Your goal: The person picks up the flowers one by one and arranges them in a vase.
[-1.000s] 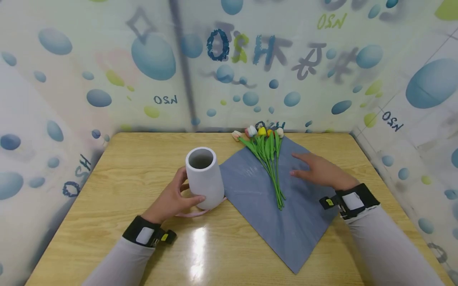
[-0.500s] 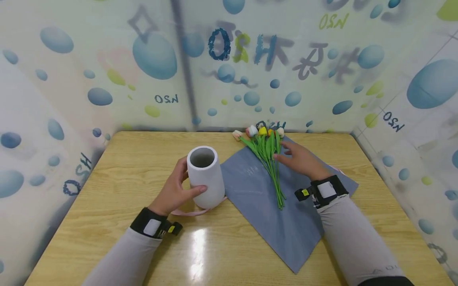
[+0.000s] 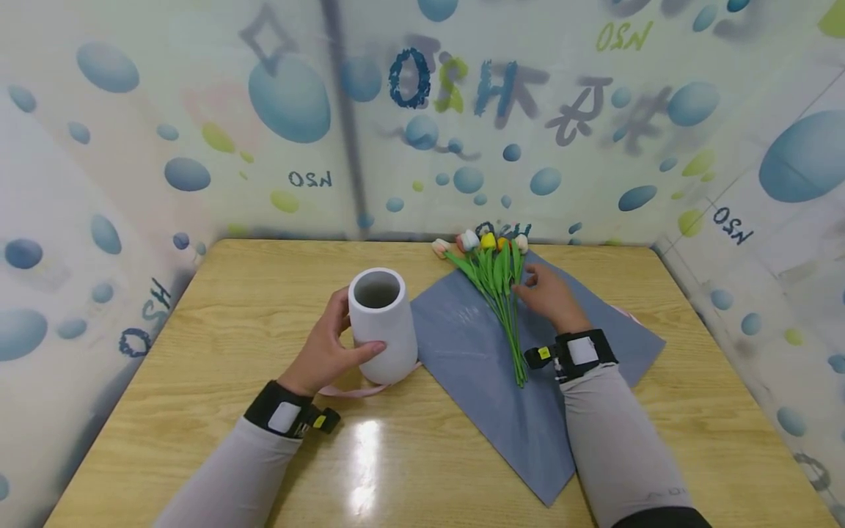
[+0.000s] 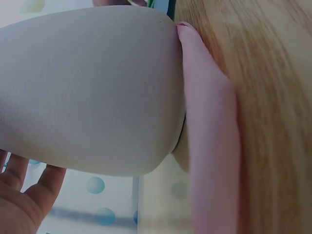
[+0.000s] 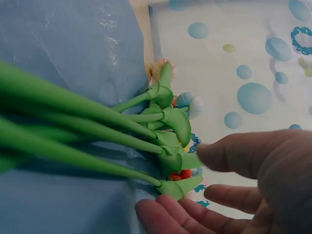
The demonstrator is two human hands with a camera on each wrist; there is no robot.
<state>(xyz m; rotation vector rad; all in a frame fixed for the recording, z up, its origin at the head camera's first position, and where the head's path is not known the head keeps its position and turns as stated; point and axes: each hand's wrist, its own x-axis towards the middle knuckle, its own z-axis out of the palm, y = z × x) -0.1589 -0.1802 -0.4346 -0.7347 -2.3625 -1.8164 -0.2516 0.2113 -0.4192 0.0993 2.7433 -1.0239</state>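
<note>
My left hand [image 3: 330, 348] grips the side of a white vase [image 3: 386, 334], whose wide mouth faces up and whose inside looks bare. Beside the vase's base lies a pink ribbon [image 4: 212, 131], large in the left wrist view. A bunch of artificial tulips [image 3: 505, 304] with pale, yellow and orange heads rests on a blue-grey sheet [image 3: 455, 323]. At the right side of the bunch is my right hand [image 3: 554, 297]. In the right wrist view its thumb [image 5: 234, 153] and fingers are spread apart by the nearest green leaf [image 5: 183, 185], without closing on it.
Everything stands on a light wooden table [image 3: 264, 286]. A wall with printed blue bubbles [image 3: 422, 132] rises along its back edge and both sides. A bit of pink [image 3: 627, 314] shows at the sheet's right edge.
My right hand has moved left across the sheet to the tulips, its fingers now by the leaves. The left hand keeps its grip on the vase, which has barely shifted.
</note>
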